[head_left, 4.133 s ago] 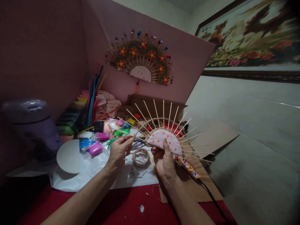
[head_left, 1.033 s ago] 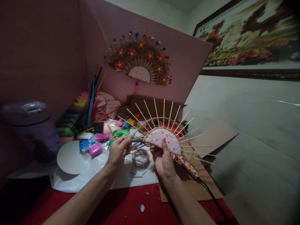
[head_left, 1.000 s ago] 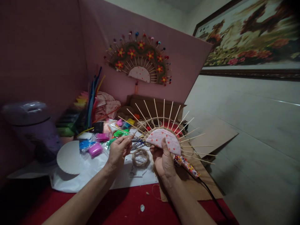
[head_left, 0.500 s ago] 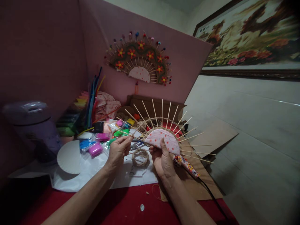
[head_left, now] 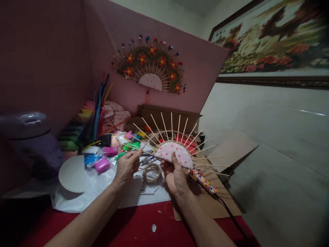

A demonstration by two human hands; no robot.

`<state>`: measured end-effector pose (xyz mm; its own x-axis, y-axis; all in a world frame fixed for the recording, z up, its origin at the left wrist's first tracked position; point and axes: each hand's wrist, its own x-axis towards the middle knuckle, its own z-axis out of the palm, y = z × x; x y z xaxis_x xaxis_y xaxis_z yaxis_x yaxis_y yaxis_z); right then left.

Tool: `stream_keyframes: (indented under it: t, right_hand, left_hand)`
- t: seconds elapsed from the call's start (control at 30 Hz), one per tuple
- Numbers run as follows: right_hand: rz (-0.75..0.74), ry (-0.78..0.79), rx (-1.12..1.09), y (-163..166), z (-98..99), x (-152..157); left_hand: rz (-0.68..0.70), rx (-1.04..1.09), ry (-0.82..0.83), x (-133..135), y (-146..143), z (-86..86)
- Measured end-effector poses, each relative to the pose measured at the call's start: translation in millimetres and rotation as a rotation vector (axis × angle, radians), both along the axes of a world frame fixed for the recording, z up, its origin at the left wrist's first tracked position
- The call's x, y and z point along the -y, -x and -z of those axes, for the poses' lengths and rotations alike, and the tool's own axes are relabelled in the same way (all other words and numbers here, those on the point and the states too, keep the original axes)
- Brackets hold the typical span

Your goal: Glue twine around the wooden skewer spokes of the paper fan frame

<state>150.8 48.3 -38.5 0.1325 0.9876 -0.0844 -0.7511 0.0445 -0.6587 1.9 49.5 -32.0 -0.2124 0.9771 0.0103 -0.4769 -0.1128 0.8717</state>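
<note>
My right hand (head_left: 177, 176) grips a half-round fan base (head_left: 177, 154) covered in pink dotted fabric, thumb on its front face. Thin wooden sticks (head_left: 171, 123) radiate from its curved edge, with twine woven around them close to the base. Left of the fan, my left hand (head_left: 130, 164) is closed in a pinch on a strand of brown twine (head_left: 145, 144) by the leftmost sticks. A coil of twine (head_left: 152, 173) lies below, between both hands. Beside my right hand rests a tool handle wrapped in colourful patterned material (head_left: 204, 181), with a black cord.
Bagged coloured clay (head_left: 102, 164) and pliers (head_left: 147, 160) lie on white paper. A white half disc (head_left: 73, 174) and a purple flask (head_left: 31, 144) stand left. Cardboard (head_left: 216, 202) covers the right side of the red table (head_left: 133, 223). A finished flowered fan (head_left: 151, 63) hangs behind.
The whole view has shifted slightly, moving things a little to the left. My left hand still pinches the twine, and my right hand keeps its hold on the fan base.
</note>
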Motion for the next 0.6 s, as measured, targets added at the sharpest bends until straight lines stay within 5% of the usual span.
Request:
stream_keyframes:
  t: [0.6]
  right_hand:
    - [-0.097, 0.054, -0.035, -2.1, 7.3, -10.4]
  left_hand:
    - [0.029, 0.012, 0.082, -6.2, 5.5, 8.7]
